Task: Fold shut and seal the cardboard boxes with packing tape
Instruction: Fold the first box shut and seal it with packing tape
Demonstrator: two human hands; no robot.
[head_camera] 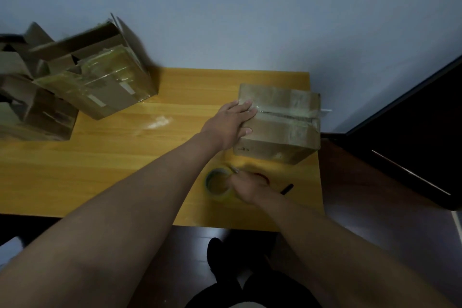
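A closed cardboard box [280, 130] stands at the table's right end, with clear tape along its top seam. My left hand [233, 122] lies flat on the box's left top edge, fingers straight and thumb against the side. In front of the box lies a roll of clear packing tape [217, 184]. My right hand [250, 186], blurred, sits just right of the roll with fingers curled round what looks like red-handled scissors [262, 177]. A metal tip sticks out over the roll.
Several taped and open cardboard boxes [100, 82] are piled at the table's back left. A black pen-like object [287, 189] lies right of my right hand. The wooden table [125, 147] ends close behind the box, and a dark cabinet [412, 145] stands to the right.
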